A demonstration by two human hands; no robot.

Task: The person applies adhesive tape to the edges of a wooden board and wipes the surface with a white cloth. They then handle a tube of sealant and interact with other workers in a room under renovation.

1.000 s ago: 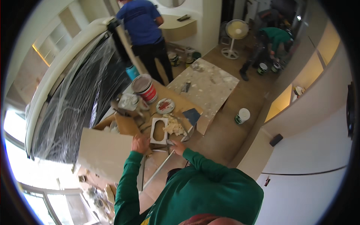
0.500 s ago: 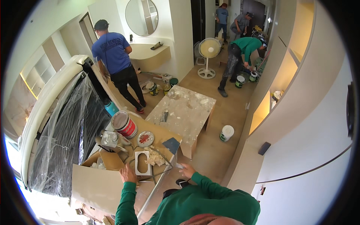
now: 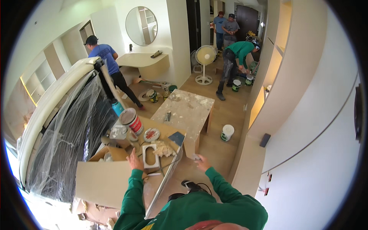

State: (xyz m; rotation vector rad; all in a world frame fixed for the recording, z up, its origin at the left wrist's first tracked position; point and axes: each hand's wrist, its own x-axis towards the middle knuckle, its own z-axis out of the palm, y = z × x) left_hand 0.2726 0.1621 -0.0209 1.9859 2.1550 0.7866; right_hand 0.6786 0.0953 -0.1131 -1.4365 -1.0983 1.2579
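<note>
My left hand (image 3: 135, 160) hovers over or rests on the cluttered table, fingers stretched out, between an open cardboard box (image 3: 102, 154) and a white frame with a rounded cut-out (image 3: 150, 156). My right hand (image 3: 202, 164) is past the table's right edge, closed on a small pale piece (image 3: 196, 156) whose kind I cannot make out. Crumpled tan paper (image 3: 165, 148) lies against the frame. Behind it are a red-stained round lid (image 3: 151, 134), a large paint can with a red label (image 3: 131, 120) and a metal can (image 3: 118, 132). A dark blue-grey sheet (image 3: 176, 138) lies near the corner.
A stained worktable (image 3: 188, 109) stands ahead, with a white bucket (image 3: 227, 132) to its right. Plastic-wrapped furniture (image 3: 65, 134) is at left. A white fan (image 3: 205, 57) stands farther off. A co-worker in blue (image 3: 105, 55) and one bending in green (image 3: 238, 53) are nearby; two others stand behind.
The view has shifted a little. My left hand has moved off the box's edge toward the white frame. The co-worker in blue has moved left, and one at the back has straightened up.
</note>
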